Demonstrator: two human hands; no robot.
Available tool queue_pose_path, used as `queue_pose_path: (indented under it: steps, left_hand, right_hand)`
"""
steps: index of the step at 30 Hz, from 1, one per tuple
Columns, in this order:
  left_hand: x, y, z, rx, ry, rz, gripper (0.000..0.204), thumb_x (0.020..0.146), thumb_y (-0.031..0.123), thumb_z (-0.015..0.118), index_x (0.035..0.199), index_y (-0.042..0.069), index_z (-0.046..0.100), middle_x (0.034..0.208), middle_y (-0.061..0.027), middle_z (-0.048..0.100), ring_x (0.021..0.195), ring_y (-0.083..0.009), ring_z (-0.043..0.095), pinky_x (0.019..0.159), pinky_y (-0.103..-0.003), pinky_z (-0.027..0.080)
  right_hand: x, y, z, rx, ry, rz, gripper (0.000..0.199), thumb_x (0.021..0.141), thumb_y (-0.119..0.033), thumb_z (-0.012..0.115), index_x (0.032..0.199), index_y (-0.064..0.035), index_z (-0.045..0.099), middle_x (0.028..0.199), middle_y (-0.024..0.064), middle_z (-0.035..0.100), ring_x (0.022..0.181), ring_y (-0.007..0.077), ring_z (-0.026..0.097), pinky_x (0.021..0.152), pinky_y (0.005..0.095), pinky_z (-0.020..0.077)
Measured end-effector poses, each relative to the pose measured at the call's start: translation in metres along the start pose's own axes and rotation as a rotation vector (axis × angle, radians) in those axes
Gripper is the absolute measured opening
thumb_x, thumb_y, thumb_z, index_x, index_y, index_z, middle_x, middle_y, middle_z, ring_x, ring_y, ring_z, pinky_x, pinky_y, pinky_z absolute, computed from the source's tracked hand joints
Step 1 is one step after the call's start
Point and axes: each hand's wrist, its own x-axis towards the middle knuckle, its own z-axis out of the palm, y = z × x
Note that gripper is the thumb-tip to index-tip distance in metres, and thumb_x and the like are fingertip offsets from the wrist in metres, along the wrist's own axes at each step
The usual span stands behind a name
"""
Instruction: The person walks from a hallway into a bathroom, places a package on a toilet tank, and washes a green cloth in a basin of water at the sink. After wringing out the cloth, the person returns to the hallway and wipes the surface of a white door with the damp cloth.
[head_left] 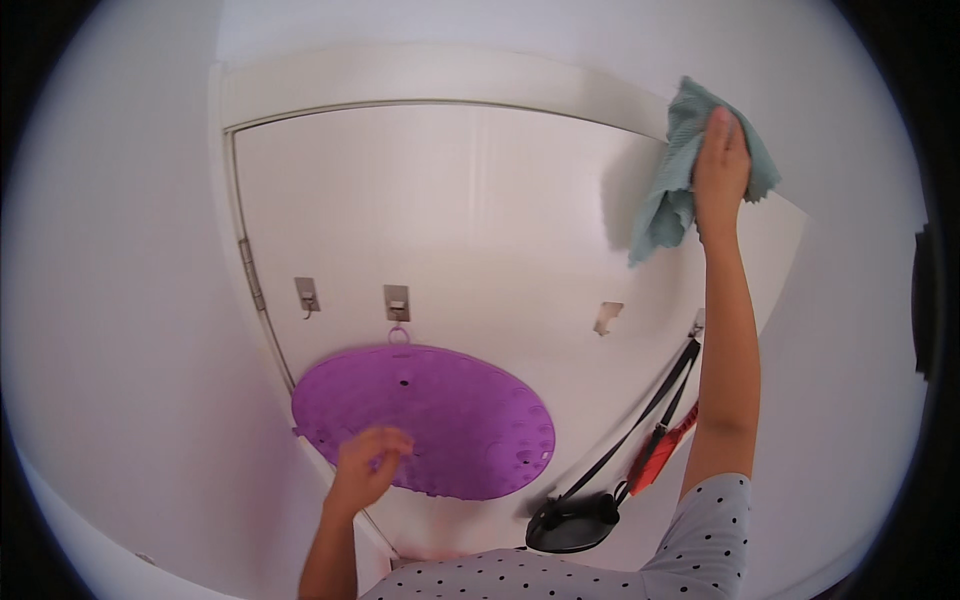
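Observation:
Raised at the upper right, my right hand (722,180) presses a blue-green cleaning cloth (664,215) with scalloped edges near the top corner of a white door (500,210). The cloth bunches around the fingers and one end hangs down beside the wrist. My left hand (370,465) is lower, in front of a purple oval mat (480,420) that hangs on the door. Its fingers are loosely bent, with the thumb apart, and nothing shows in them. Slight blur softens its fingertips.
The mat hangs from a metal hook (397,303); another hook (307,296) is to its left. A black bag (572,522) and a red item (655,462) hang at lower right, below a metal plate (607,318). A hinge (251,273) marks the door's left edge.

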Motion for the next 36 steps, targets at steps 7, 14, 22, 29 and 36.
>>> queue_pose_path:
  steps: [7,14,22,29,36]
  left_hand:
    - [0.212,0.139,0.037,0.267,0.140,0.712,0.019,0.077,-0.001,0.053,0.096,0.000,0.056,0.098,-0.0139,0.058,0.095,-0.0304,0.054,0.084,-0.037,0.041]
    - [0.331,0.161,0.084,0.719,0.002,0.567,0.033,0.087,0.025,0.048,0.108,0.001,0.055,0.106,-0.0155,0.058,0.101,-0.0328,0.052,0.090,-0.040,0.038]
    - [0.334,0.162,0.095,0.734,-0.059,0.436,0.039,0.086,0.032,0.050,0.106,0.000,0.055,0.096,-0.0158,0.058,0.091,-0.0312,0.054,0.082,-0.039,0.041]
    - [0.331,0.168,0.095,0.727,-0.081,0.409,0.040,0.085,0.031,0.052,0.110,0.000,0.054,0.109,-0.0174,0.056,0.102,-0.0332,0.051,0.088,-0.039,0.039]
    - [0.334,0.145,0.089,0.539,0.047,0.590,0.030,0.079,0.023,0.060,0.100,0.001,0.058,0.103,-0.0098,0.058,0.099,-0.0256,0.051,0.081,-0.036,0.042]
  right_hand:
    - [-0.021,0.008,-0.116,0.762,-0.137,0.445,0.030,0.091,-0.027,0.043,0.105,-0.0023,0.052,0.089,0.0022,0.054,0.081,0.0113,0.052,0.074,0.0254,0.0441]
    - [-0.055,0.022,-0.199,0.617,-0.216,0.949,0.028,0.088,-0.023,0.046,0.109,-0.0067,0.054,0.095,0.0037,0.056,0.081,0.0102,0.055,0.068,0.0242,0.0484]
    - [-0.068,0.000,-0.240,0.675,0.070,1.029,0.027,0.086,-0.027,0.052,0.093,-0.0015,0.059,0.084,0.0092,0.062,0.072,0.0175,0.061,0.066,0.0284,0.0507]
    - [-0.059,0.042,-0.246,0.842,0.048,0.899,0.027,0.088,-0.027,0.050,0.092,-0.0020,0.058,0.084,0.0098,0.062,0.073,0.0195,0.060,0.066,0.0314,0.0511]
    - [-0.054,0.055,-0.210,0.892,-0.065,0.829,0.026,0.089,-0.025,0.048,0.097,-0.0018,0.055,0.087,0.0084,0.060,0.077,0.0180,0.060,0.068,0.0311,0.0500]
